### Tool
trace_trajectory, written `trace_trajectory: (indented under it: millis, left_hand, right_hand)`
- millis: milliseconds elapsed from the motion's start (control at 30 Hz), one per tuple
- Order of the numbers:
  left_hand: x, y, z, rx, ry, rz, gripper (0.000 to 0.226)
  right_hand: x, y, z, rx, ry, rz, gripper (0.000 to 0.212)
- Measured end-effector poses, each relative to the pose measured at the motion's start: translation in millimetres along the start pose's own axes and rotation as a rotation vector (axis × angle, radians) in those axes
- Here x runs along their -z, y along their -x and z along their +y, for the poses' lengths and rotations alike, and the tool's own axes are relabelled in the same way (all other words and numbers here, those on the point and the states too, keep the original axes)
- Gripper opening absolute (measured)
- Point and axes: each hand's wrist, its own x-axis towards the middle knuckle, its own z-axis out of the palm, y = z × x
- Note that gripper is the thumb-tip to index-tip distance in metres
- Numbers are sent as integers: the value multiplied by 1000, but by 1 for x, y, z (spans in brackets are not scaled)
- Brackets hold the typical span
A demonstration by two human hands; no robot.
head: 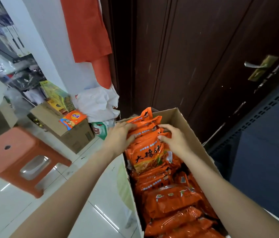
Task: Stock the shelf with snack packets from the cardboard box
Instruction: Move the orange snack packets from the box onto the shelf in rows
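Observation:
An open cardboard box (184, 118) stands on the floor, packed with orange snack packets (169, 201). At its far end a bunch of upright packets (148, 134) sticks up above the rest. My left hand (119, 137) grips this bunch from the left side, fingers curled over the packet tops. From the right, my right hand (174, 137) holds the same bunch, with the thumb pressing the front packet and the fingers reaching behind. The dark shelf (263, 134) stands empty to the right of the box.
An orange plastic stool (20, 157) stands on the tiled floor at left. Behind it a second cardboard box (70, 133) carries an orange packet. White bags and an orange cloth lie by the wall. A dark wooden door (195, 57) rises behind the box.

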Motion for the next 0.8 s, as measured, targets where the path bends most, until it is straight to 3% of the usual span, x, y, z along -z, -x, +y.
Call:
trace_trajectory:
  millis: [167,300,500,667,800]
  left_hand:
    - [4,-9,-17,-40,-39,87,45]
    - [9,-18,-25,20,61,3,51]
    - [13,-22,-27,20,73,-20,36]
    - [15,-22,-26,122,191,-35,22]
    - [18,-19,-19,76,186,31,10]
  right_hand:
    - [0,10,-3,14,0,145,10]
    - [2,16,-5,-3,23,211,10]
    - [4,23,-10,-22,-37,255,9]
    - [9,30,-23,-4,-26,353,9]
    - [16,40,-28,0,-18,418,10]
